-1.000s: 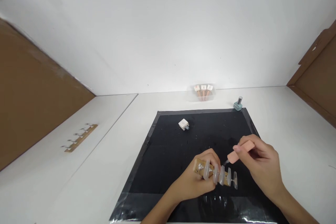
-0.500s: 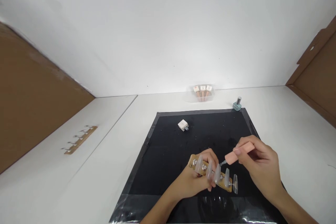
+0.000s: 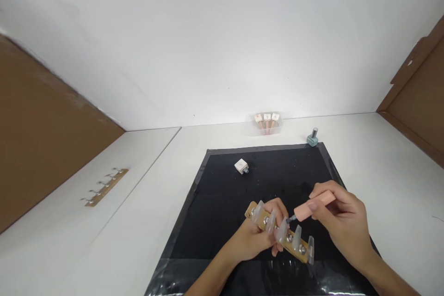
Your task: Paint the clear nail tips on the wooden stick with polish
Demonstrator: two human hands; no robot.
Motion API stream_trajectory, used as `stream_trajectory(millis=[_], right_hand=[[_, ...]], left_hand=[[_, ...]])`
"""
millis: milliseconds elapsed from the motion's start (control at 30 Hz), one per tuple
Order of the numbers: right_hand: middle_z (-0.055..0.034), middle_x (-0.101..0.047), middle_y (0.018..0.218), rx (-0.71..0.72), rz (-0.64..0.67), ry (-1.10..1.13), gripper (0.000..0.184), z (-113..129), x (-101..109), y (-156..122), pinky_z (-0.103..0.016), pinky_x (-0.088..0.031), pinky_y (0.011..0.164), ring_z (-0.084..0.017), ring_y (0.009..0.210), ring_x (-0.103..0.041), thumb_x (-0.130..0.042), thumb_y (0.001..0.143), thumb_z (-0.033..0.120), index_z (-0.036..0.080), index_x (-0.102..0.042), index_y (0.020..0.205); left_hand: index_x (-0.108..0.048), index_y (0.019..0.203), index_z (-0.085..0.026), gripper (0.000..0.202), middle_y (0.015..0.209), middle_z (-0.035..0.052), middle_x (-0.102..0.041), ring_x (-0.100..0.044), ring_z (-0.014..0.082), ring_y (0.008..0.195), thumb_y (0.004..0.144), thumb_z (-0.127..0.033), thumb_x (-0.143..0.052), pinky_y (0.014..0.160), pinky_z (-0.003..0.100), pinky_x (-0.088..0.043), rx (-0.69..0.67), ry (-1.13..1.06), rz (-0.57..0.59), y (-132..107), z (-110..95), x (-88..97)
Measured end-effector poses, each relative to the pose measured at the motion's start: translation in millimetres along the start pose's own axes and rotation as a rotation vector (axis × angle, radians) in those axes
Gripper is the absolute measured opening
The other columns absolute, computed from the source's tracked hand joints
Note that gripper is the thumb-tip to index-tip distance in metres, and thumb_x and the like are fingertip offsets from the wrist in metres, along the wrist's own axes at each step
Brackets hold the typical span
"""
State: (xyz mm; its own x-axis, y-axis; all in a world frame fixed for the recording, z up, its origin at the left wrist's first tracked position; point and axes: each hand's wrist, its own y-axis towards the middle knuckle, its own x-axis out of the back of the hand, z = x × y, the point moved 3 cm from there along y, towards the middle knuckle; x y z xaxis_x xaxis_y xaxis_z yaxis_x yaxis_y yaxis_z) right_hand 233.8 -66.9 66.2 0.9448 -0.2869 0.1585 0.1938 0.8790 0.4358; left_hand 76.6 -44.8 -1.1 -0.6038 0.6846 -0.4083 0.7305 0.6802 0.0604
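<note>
My left hand (image 3: pixel 258 236) is closed around a wooden nail tip stand (image 3: pixel 296 252), tilted down to the right, with several clear false nails (image 3: pixel 297 237) standing on its metal studs. In my right hand (image 3: pixel 347 217) is a nail polish brush with a peach cap (image 3: pixel 314 206), pinched between thumb and fingers. The brush's dark tip (image 3: pixel 290 218) meets the middle false nail (image 3: pixel 282 230) near its upper end; whether it touches is hard to tell. A white square bottle (image 3: pixel 241 166) lies on its side on the black mat, its neck uncapped.
The black mat (image 3: pixel 215 194) covers the table before me. A clear tray (image 3: pixel 275 130) with three peach-capped bottles stands by the back wall. A teal bottle (image 3: pixel 312 140) stands at the mat's far right corner. Another nail stand (image 3: pixel 107 188) lies on the left.
The nail stand has shifted slightly left and tips more steeply down to the right. My right hand has moved the brush a little left and down, along with the middle false nail.
</note>
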Motion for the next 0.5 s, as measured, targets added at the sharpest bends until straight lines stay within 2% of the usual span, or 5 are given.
stream_trajectory(millis=[133,200,367,500], right_hand=[[0.0043,-0.055,0.046,0.022,0.115,0.060,0.025,4.1,-2.7,-0.3,-0.017,-0.038,0.035,-0.008,0.038,-0.045,-0.068,0.078,0.033,0.021,-0.058,0.058],[0.0035,-0.055,0.045,0.024,0.129,0.033,0.029,4.8,-4.0,-0.5,-0.017,-0.038,0.035,-0.008,0.038,-0.044,-0.068,0.078,0.035,0.020,-0.057,0.057],[0.0014,-0.059,0.048,-0.051,-0.001,-0.051,0.024,0.3,-0.8,-0.3,-0.020,-0.041,0.036,-0.010,0.039,-0.047,-0.069,0.076,0.029,0.021,-0.060,0.055],[0.0012,-0.060,0.052,-0.145,-0.064,0.045,0.018,-5.5,5.3,0.9,-0.021,-0.043,0.039,-0.010,0.040,-0.049,-0.070,0.074,0.027,0.021,-0.062,0.059]], left_hand=[[-0.048,0.065,-0.013,0.038,0.079,-0.0021,-0.047,-0.050,0.0020,0.050,0.075,-0.042,-0.071,0.041,0.012,-0.043,0.020,0.023,-0.043,2.8,-2.0,-1.4],[-0.047,0.064,-0.013,0.038,0.078,-0.0021,-0.047,-0.050,0.0022,0.050,0.075,-0.041,-0.071,0.040,0.012,-0.042,0.038,0.037,-0.048,3.9,-2.4,-2.4],[-0.048,0.065,-0.013,0.041,0.080,-0.0021,-0.047,-0.050,0.0009,0.048,0.075,-0.045,-0.071,0.040,0.012,-0.042,0.038,0.009,-0.014,0.5,-1.6,-3.1],[-0.051,0.067,-0.013,0.038,0.081,-0.0012,-0.049,-0.052,0.0011,0.049,0.076,-0.044,-0.071,0.040,0.011,-0.043,-0.001,-0.031,0.010,-0.8,0.2,-1.8]])
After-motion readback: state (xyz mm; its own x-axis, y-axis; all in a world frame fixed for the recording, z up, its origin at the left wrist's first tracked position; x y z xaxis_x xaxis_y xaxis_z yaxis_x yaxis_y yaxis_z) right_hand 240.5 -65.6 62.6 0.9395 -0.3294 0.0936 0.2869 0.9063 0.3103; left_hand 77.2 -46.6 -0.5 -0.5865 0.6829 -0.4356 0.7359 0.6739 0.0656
